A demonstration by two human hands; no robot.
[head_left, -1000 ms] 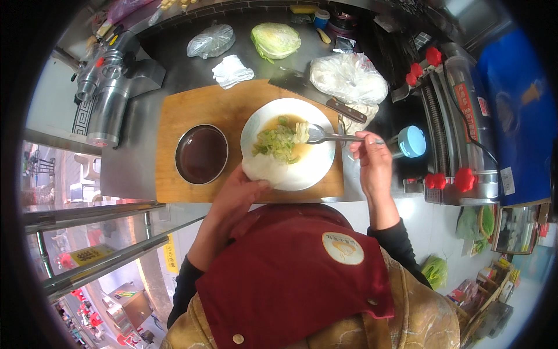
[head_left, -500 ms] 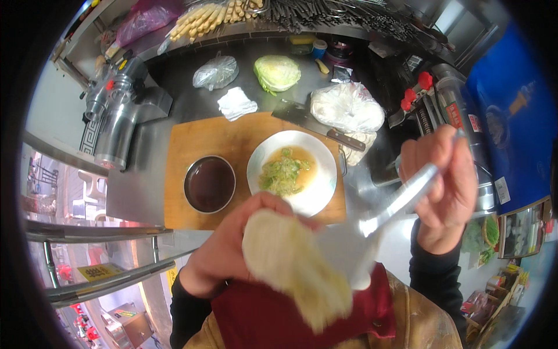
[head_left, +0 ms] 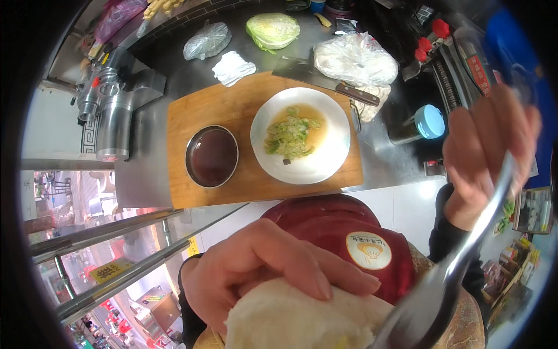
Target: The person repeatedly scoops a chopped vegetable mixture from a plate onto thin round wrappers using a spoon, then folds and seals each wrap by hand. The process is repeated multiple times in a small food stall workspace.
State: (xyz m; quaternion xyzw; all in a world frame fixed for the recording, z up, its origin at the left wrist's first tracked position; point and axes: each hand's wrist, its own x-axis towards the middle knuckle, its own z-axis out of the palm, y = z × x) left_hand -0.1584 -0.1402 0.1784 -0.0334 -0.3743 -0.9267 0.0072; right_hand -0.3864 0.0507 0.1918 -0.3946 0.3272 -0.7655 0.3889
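Observation:
Close to the camera, my left hand (head_left: 261, 256) is closed around a thick, pale piece of bread (head_left: 290, 317), whose lower part runs out of the picture. My right hand (head_left: 485, 154) grips the upper end of a shiny metal spoon (head_left: 465, 253). The spoon slants down to the bread's right side; its bowl is partly cut off by the lower edge. Beyond my hands, a white plate (head_left: 334, 160) holds chopped pale-green vegetable (head_left: 290, 134) in thin brownish liquid. A metal bowl (head_left: 189, 168) of dark liquid stands left of it. Both rest on a wooden board (head_left: 256, 195).
A cleaver (head_left: 317, 77) lies at the board's far right edge, beside a plastic bag of white contents (head_left: 356, 57). Behind the board are a half cabbage (head_left: 273, 30), a crumpled white cloth (head_left: 232, 68) and a knotted bag (head_left: 207, 41). A blue-lidded jar (head_left: 429, 122) stands right.
The bread and spoon have come closer to the camera and lower in the picture. My right hand has moved right. The board and plate appear higher, and the blue-lidded jar now shows.

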